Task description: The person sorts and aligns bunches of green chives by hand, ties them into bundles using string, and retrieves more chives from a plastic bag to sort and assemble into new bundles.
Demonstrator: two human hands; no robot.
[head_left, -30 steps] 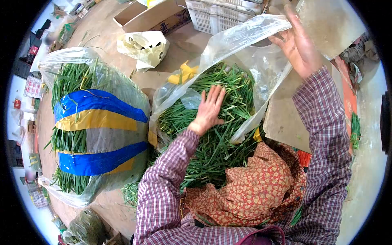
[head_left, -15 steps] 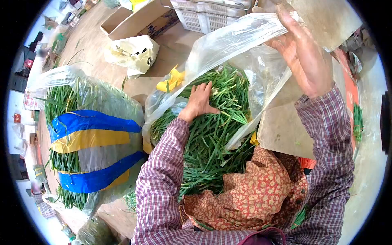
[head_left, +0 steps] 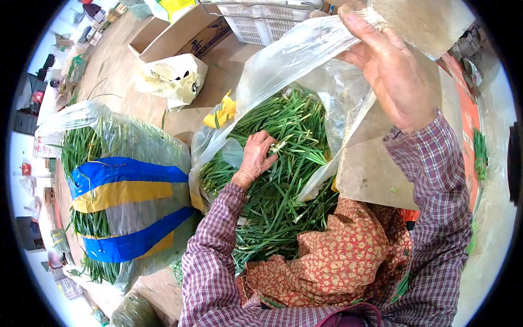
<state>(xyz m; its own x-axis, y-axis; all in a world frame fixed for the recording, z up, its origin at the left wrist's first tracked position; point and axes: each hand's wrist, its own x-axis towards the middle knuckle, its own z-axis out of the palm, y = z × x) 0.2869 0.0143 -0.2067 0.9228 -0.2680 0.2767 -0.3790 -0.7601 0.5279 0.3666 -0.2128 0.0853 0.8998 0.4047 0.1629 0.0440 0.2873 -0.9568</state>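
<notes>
A clear plastic bag [head_left: 294, 54] lies open in front of me, full of long green leafy stalks [head_left: 289, 180]. My left hand [head_left: 256, 158] rests on the stalks inside the bag's mouth, its fingers curled together round some of them. My right hand [head_left: 387, 71] is raised at the upper right and grips the bag's stretched rim between thumb and fingers. Yellow plastic [head_left: 222, 110] shows at the bag's left edge. Beneath the stalks, near my body, is a red floral cloth [head_left: 343, 245].
On the left stands a filled clear bag with blue and yellow stripes [head_left: 131, 196]. Farther back are a cream plastic bag [head_left: 173, 79], a cardboard box [head_left: 182, 32] and a white crate [head_left: 261, 24]. A brown board [head_left: 376, 169] is at the right.
My left hand has drawn back slightly toward me, and its spread fingers have closed on the stalks. My right hand has shifted left with the bag's rim.
</notes>
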